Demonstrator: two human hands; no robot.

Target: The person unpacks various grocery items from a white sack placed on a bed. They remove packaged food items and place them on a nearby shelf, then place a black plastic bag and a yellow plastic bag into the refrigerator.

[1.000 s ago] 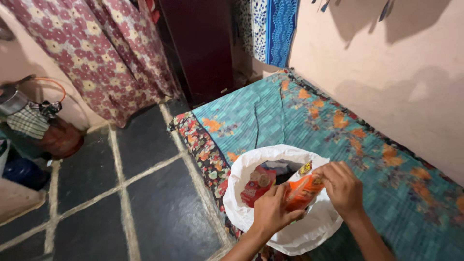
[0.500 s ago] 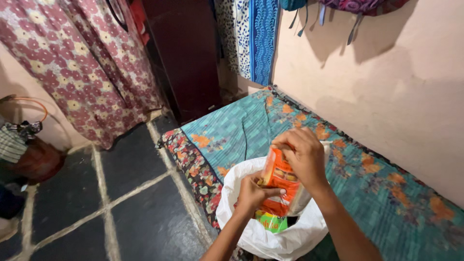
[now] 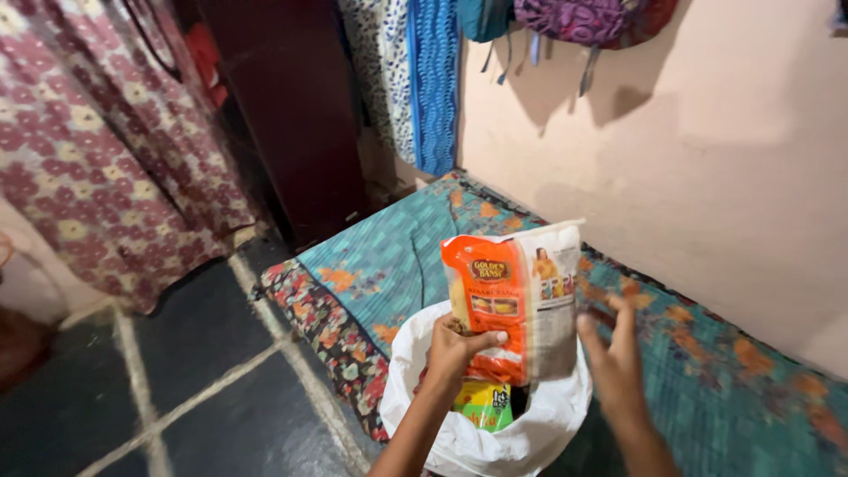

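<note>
Orange and white plastic fills the middle of my view: a tall food packet [image 3: 517,296] that I hold upright just above the mouth of the white plastic bag [image 3: 495,433]. My left hand [image 3: 458,346] grips the packet at its lower left edge, thumb pressed across the orange front and fingers curled behind it. My right hand [image 3: 614,367] is just to the right of the packet, palm turned toward it, fingers spread and loose, grasping nothing; it looks a little blurred, and I cannot tell whether a fingertip brushes the packet's white side panel.

Taking the white bag as my landmark: it sits on the near edge of a teal patterned mattress [image 3: 707,371] with orange blotches. Inside the bag, right under the packet, a green and yellow package [image 3: 484,402] shows. Along the bag's left side runs the mattress's floral border [image 3: 322,331] in dark red, orange and green. Left of the bag lies a dark stone floor [image 3: 203,353] crossed by pale joints. Beyond the bag, past the far end of the mattress, stands a dark maroon cupboard [image 3: 296,115], with a red floral curtain [image 3: 79,150] further left of it. Blue and white printed cloths [image 3: 415,79] hang behind the bag, and on the pinkish wall [image 3: 707,159] to its right purple and teal cloth bags [image 3: 565,18] hang high up.
</note>
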